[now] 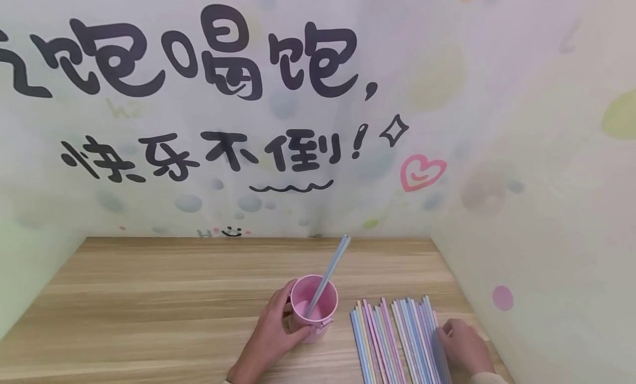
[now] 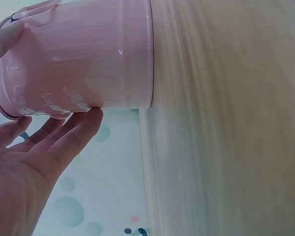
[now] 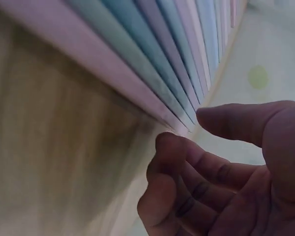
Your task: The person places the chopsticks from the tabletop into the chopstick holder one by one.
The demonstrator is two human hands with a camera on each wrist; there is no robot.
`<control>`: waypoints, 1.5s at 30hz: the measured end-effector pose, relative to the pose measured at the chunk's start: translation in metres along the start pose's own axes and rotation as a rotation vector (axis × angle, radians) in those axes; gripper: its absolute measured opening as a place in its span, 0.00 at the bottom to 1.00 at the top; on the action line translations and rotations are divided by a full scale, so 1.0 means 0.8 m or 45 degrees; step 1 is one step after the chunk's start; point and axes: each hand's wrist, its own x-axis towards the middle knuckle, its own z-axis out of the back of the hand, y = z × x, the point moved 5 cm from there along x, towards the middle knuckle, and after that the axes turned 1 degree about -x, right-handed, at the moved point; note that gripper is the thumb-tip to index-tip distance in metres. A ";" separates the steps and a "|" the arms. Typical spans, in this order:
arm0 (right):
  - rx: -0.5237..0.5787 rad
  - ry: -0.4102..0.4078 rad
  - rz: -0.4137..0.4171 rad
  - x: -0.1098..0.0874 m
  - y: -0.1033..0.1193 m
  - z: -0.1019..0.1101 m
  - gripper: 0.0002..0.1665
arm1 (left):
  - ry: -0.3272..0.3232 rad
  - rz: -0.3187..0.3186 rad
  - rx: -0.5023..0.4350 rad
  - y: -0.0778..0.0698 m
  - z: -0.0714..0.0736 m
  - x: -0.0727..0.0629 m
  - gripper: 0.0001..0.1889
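Observation:
My left hand grips a small pink bucket on the wooden table, thumb on the near side and fingers round the far left. In the left wrist view, the bucket shows a glossy wall and a thin handle near its rim. A couple of bluish straw-like sticks lean to the right inside it. Right of the bucket, many pastel sticks lie side by side in two groups. At their right edge is my right hand. Its thumb and bent forefinger stand apart beside the outermost pink stick.
The wooden table meets a back wall with dark lettering and a pink heart. A side wall rises close to the right hand. On the far left stands another pale wall.

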 end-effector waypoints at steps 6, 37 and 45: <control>-0.014 -0.024 0.027 -0.004 -0.007 -0.009 0.12 | -0.002 0.012 0.001 0.000 -0.001 0.000 0.52; 0.074 -0.083 0.030 -0.009 -0.003 0.017 0.11 | 0.002 0.018 0.003 0.001 -0.002 0.000 0.51; 0.154 -0.175 0.104 -0.011 0.039 0.048 0.12 | 0.003 0.022 0.007 -0.001 0.000 0.000 0.52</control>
